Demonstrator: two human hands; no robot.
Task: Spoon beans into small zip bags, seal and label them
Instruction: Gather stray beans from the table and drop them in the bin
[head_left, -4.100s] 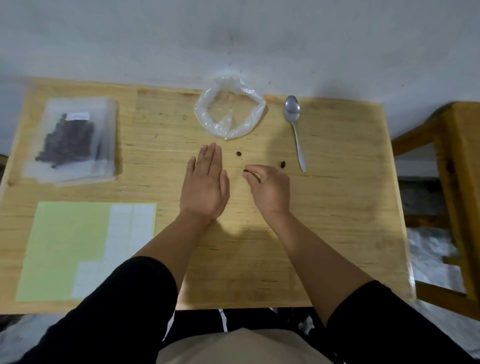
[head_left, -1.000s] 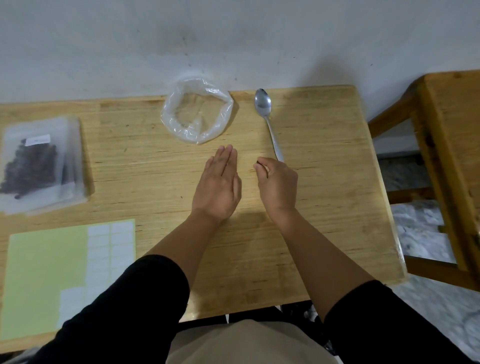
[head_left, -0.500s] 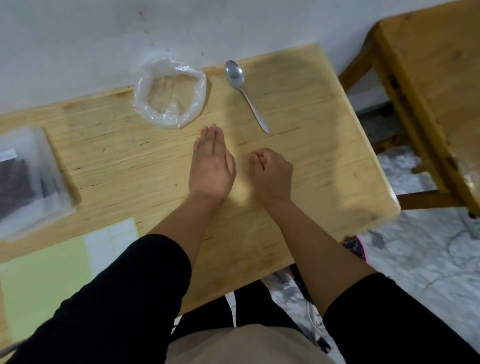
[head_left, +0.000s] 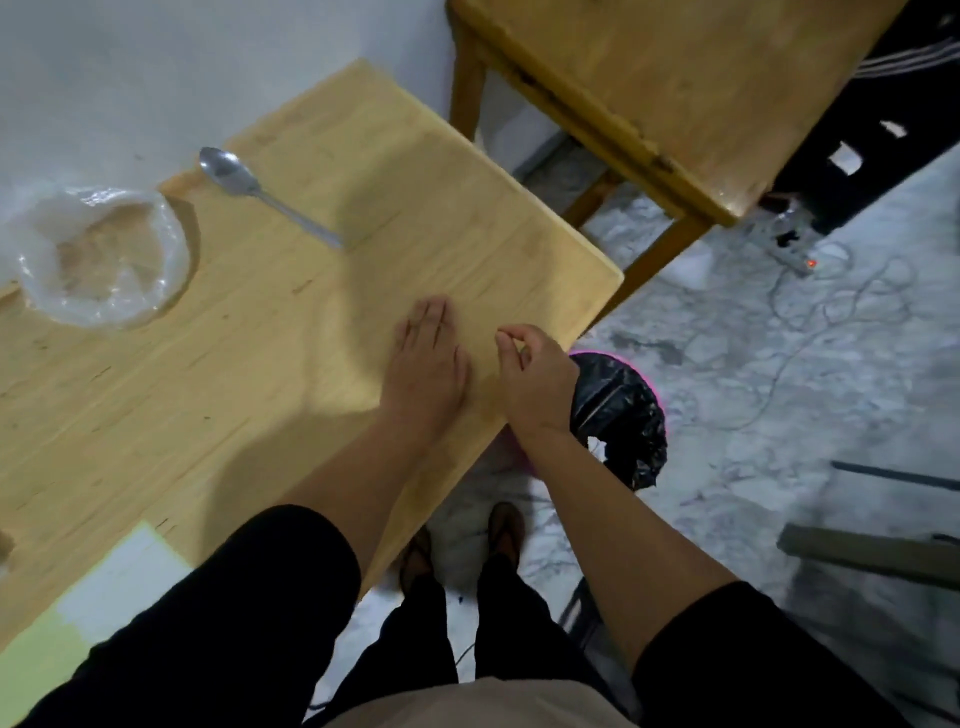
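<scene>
My view had swung right since half a second earlier; the filled bean bags were out of frame. Label sheet, pale green with white stickers (head_left: 78, 613), lay at lower left. My left hand (head_left: 426, 364) rested flat, fingers straight, on the light wooden table (head_left: 260, 338) at centre. My right hand (head_left: 535, 379) hung at the table's edge, thumb and forefinger pinched; what they held I cannot tell, probably picked-up stray beans. Just beyond it stood a pink bin with black liner (head_left: 618, 415). Further off, the steel spoon (head_left: 260, 192) and the clear, seemingly empty plastic bag (head_left: 98, 254) lay at upper left. Judgement: cleanup stage, spooning finished.
</scene>
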